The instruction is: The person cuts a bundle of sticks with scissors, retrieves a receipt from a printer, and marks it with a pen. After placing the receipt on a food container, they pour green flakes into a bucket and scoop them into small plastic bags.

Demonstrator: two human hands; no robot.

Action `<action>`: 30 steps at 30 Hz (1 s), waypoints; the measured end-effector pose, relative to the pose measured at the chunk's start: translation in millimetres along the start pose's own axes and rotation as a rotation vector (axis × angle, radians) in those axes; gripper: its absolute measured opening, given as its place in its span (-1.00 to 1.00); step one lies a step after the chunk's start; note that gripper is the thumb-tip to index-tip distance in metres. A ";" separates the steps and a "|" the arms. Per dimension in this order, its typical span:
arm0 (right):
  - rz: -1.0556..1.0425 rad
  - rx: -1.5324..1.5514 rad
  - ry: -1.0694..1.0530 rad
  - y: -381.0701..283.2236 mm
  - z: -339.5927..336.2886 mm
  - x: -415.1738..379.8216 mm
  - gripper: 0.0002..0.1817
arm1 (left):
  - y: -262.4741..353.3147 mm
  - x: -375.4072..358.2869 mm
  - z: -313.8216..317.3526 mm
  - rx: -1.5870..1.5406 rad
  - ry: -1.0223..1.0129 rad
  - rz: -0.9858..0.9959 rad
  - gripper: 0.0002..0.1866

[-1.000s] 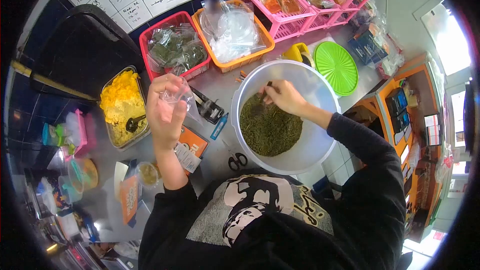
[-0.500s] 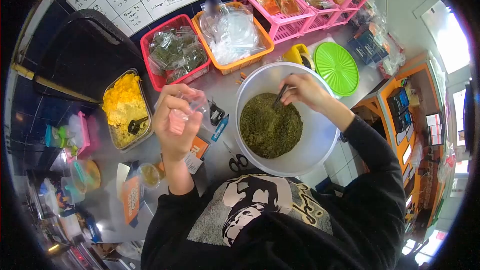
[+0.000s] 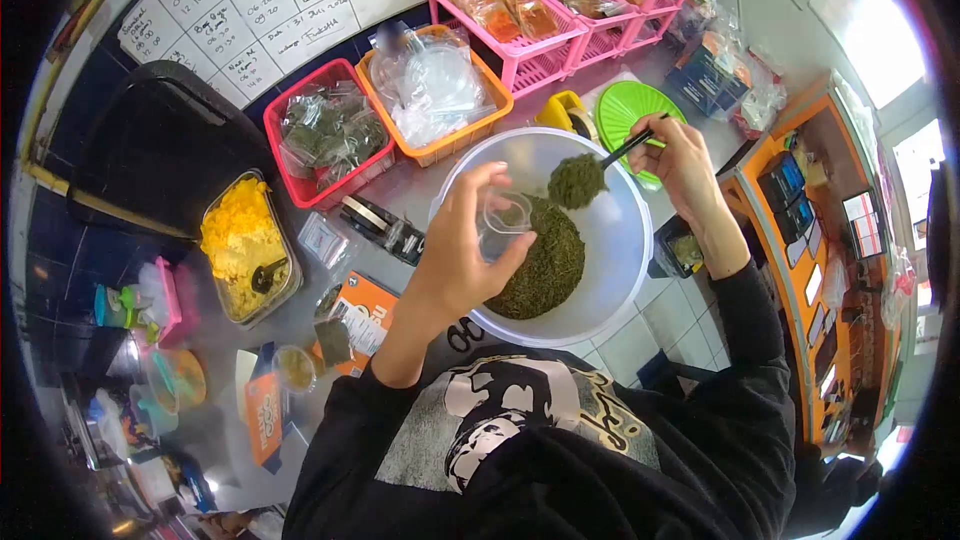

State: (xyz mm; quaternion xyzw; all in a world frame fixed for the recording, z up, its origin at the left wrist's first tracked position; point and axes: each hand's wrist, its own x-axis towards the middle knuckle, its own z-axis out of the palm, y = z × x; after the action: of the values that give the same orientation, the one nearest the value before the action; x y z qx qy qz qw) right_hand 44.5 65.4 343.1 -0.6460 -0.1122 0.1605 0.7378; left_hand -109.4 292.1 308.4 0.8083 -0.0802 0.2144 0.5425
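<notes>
My left hand [image 3: 465,240] is over the near-left side of a large white tub [image 3: 618,255], its fingers curled around a small clear plastic bag [image 3: 503,225] whose round mouth is spread. In my right hand [image 3: 675,160], above the tub's right rim, is the handle of a black spoon [image 3: 628,146]. The spoon's bowl is hidden under a heap of green dried herb [image 3: 577,182], a little to the right of the bag and apart from it. More dried herb [image 3: 545,275] covers the bottom of the tub.
Behind the tub are a red basket [image 3: 335,185] of filled packets, an orange basket [image 3: 465,145] of clear plastic and pink racks [image 3: 545,65]. A green lid [image 3: 625,105] lies behind right. Scissors [image 3: 464,334] and an orange packet [image 3: 362,315] lie near left, beyond them a yellow food tray [image 3: 240,230].
My right hand has come up and right out of the herb with a heaped spoon. My left hand has moved right over the tub, and the bag's mouth now shows as a round opening.
</notes>
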 end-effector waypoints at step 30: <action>0.062 -0.538 -0.216 71.8 17.4 12.6 -0.77 | -38.3 6.1 26.4 -0.135 0.019 0.114 -0.18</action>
State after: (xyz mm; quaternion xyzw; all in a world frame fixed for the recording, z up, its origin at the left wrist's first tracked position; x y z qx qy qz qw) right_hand 43.0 94.4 274.0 -0.8009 -0.2089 0.2150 0.5183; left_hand -83.2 283.9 270.3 0.7619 -0.1351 0.2467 0.5834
